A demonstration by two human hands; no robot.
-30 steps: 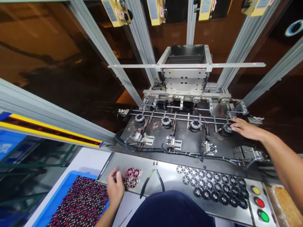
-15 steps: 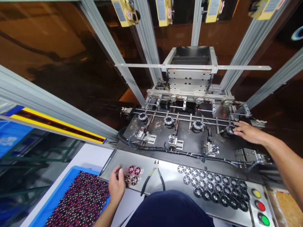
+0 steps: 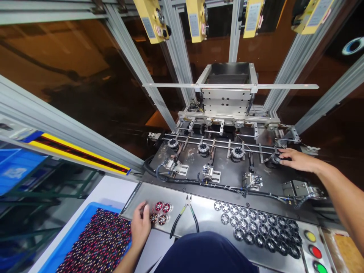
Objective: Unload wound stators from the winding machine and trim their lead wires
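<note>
My right hand reaches to the rightmost round fixture of the machine, fingers and thumb closed around a black ring-shaped part there, mostly hidden by the fingers. My left hand rests at the left end of the metal shelf, curled, with something dark between thumb and fingers that I cannot make out. Beside it lie several small wound motor stators, among them a red one and a copper-coloured one. Three more fixtures, such as the one in the middle, each carry a black ring-shaped part.
Wire cutters lie on the metal shelf. Rows of black stator cores cover its right half, next to yellow, red and green buttons. A blue tray full of wound stators stands left. Yellow units hang above.
The camera view has tilted slightly, so the scene sits a little lower. Both hands stay in about the same places, the right one still at the rightmost fixture.
</note>
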